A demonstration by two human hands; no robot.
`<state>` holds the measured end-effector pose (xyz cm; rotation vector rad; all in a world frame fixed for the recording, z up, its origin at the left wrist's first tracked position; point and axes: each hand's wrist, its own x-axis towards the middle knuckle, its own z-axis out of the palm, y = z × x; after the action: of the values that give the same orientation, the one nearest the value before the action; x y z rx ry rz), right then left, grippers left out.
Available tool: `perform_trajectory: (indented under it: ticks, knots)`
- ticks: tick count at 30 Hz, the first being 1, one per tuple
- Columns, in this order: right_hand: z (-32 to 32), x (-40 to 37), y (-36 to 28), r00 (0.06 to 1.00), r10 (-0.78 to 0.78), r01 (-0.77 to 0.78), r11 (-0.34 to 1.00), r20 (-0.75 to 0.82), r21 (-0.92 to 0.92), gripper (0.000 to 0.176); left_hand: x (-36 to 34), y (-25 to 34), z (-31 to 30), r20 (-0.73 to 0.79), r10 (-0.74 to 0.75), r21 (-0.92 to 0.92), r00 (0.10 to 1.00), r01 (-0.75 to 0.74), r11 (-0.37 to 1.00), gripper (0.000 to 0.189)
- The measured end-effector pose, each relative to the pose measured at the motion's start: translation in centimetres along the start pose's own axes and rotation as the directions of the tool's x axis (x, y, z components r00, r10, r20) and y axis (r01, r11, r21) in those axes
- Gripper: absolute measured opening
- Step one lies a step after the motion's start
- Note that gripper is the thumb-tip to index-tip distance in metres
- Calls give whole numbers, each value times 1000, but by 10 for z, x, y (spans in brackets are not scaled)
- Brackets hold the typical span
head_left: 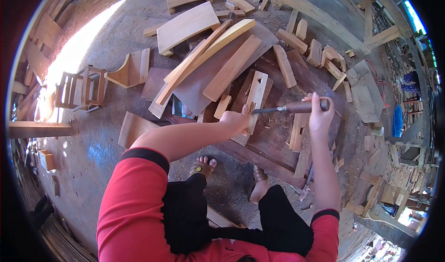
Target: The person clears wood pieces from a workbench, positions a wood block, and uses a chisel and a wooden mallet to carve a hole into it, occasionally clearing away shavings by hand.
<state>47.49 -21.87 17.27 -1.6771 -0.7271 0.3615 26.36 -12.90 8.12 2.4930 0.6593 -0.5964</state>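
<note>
The right hand (321, 118) was closed around the handle of the chisel (299, 107), apparently to direct its blade at the slotted wood piece (257, 89). The left hand (236, 120) gripped that piece beside the blade tip, likely to steady it. The piece lay above the brown board (274, 136), which seemingly provided firm support.

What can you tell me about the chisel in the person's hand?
The chisel has a narrow, dark blade, apparently metal, and a thick, reddish-brown handle that looks wooden. It points leftward across the view, its handle in the right hand, its tip at the pale slotted wood, close by the left hand.
</note>
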Motion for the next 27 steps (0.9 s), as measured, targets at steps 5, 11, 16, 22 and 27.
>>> perform_trajectory:
  ticks: [5, 11, 16, 22, 27]
  knots:
    - [-4, 6, -1, 992, 126, -125, 992, -19, 20, 20, 0, -1, 1, 6, 12, 6, 1000, -12, 1000, 107]
    - [-1, 0, -9, 982, -37, 30, 999, 183, 41, 15, -1, -2, 0, -1, 17, -4, 1000, -17, 1000, 107]
    - [12, -22, -29, 929, -241, 285, 950, 279, -127, 19, 1, -4, 6, -38, 21, -1, 999, -21, 1000, 105]
    - [29, -32, -51, 906, -310, 393, 869, 287, -302, 24, 5, -6, 11, -49, 0, -22, 999, -2, 1000, 104]
    - [34, -30, -48, 883, -350, 438, 854, 312, -282, 29, 7, -14, 17, -73, 50, -52, 996, -54, 997, 103]
